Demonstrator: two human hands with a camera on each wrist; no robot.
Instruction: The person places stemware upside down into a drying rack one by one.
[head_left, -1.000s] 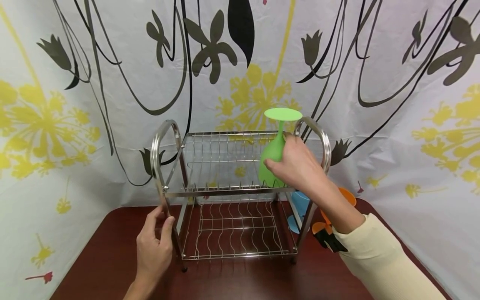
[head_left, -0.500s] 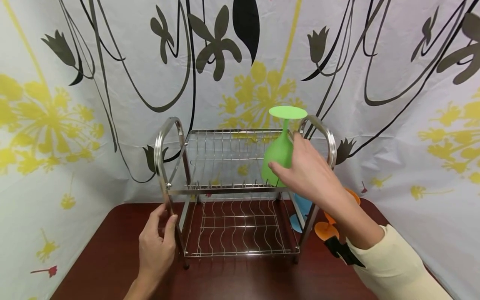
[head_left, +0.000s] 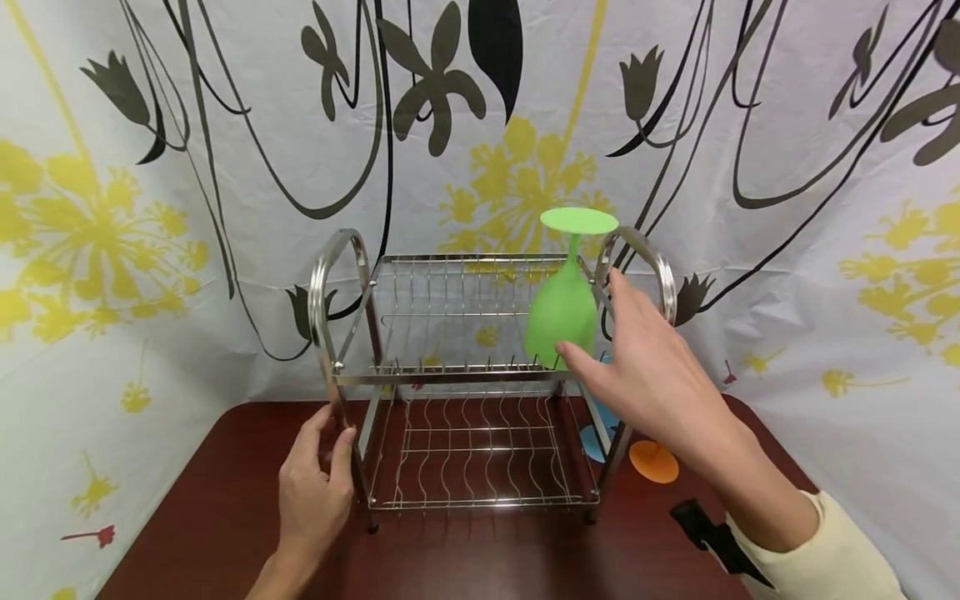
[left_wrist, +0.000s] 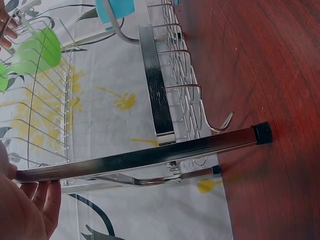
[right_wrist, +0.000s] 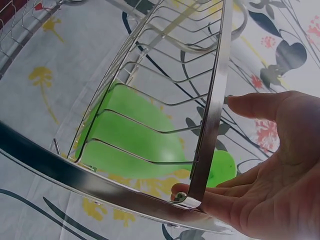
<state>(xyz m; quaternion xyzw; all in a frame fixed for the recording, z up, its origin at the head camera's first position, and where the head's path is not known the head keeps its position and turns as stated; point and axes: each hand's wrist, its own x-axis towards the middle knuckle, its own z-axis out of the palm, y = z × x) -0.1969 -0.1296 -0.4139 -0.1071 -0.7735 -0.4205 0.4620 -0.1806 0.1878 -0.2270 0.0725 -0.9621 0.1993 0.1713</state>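
A green plastic goblet [head_left: 558, 312] stands upside down at the right end of the upper tier of a metal dish rack [head_left: 450, 378], its round foot on top. My right hand [head_left: 660, 383] is just right of it, thumb and fingers spread, holding nothing. In the right wrist view the goblet [right_wrist: 132, 132] shows behind the wires, and the right hand [right_wrist: 275, 170] is beside the rack's rail. My left hand [head_left: 315, 483] grips the rack's front left post; the left wrist view shows fingers [left_wrist: 50, 202] curled round that post.
Behind the rack's right side stands a blue goblet [head_left: 592, 444], partly hidden. An orange goblet's foot [head_left: 654, 462] shows below my right forearm. The rack stands on a dark red table [head_left: 225, 517], with a patterned curtain [head_left: 225, 183] behind.
My right hand has let go of the green goblet, drawn back to the right and spread its fingers. The goblet stays on the upper tier. My left hand keeps its hold on the post.
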